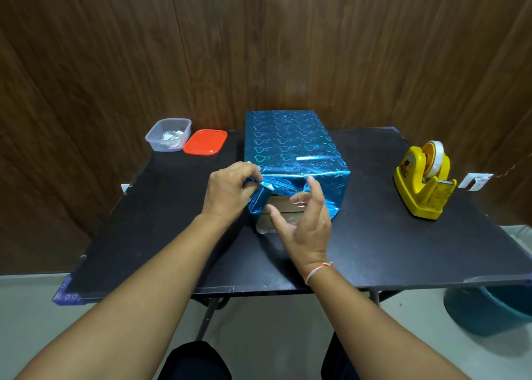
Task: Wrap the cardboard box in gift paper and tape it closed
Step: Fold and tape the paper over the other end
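A cardboard box stands in the middle of the black table [161,235], covered on top by shiny blue gift paper [290,140] with a heart pattern. Its near end is open, and bare cardboard [283,202] shows there. My left hand [230,192] pinches a folded flap of the blue paper at the box's near left corner. My right hand [305,221] hovers in front of the open end with fingers spread and loosely bent, its forefinger up near the top edge of the paper. A strip of clear tape [305,158] lies on the top seam.
A yellow tape dispenser [423,181] sits at the right of the table. At the back left stand a clear plastic tub [168,135] with small scraps and its red lid [205,142]. A blue bucket [489,307] is on the floor at right.
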